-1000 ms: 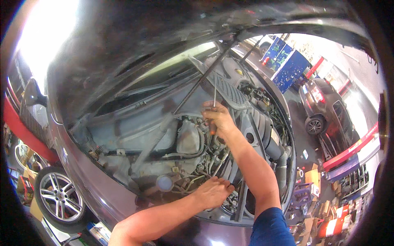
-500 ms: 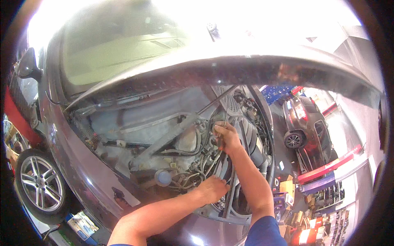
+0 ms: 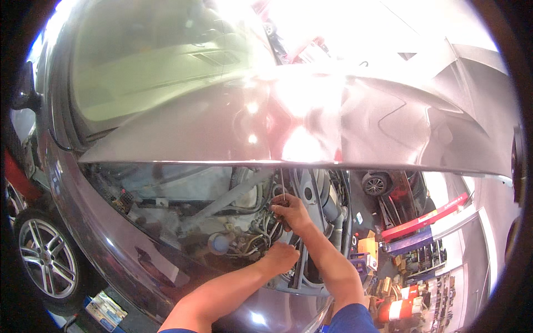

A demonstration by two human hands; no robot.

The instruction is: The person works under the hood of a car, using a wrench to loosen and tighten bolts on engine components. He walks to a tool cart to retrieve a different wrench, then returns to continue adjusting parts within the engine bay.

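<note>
My right hand [image 3: 288, 213] is closed round a screwdriver [image 3: 283, 183], its thin shaft pointing up and its handle mostly hidden by the fingers. Just below and left of it, my left hand [image 3: 280, 255] rests low in the engine bay, fingers curled among hoses [image 3: 255, 243]; what they grip, if anything, is hidden. A round pale blue cap [image 3: 218, 242] lies left of both hands, near a grey diagonal brace [image 3: 214, 202]. The raised edge of the hood [image 3: 205, 133] hangs just above, covering the far part of the bay.
The windshield [image 3: 139, 66] spans the upper left. A loose wheel [image 3: 47, 258] stands beside the fender at left. At right are another car [image 3: 388, 186] on a red lift [image 3: 422, 215], cardboard boxes [image 3: 367, 245] and red-and-white containers [image 3: 397, 308].
The hood has come down a long way, bringing its outer surface and the windshield into view and hiding more of the engine bay. My right hand and screwdriver sit lower in the picture.
</note>
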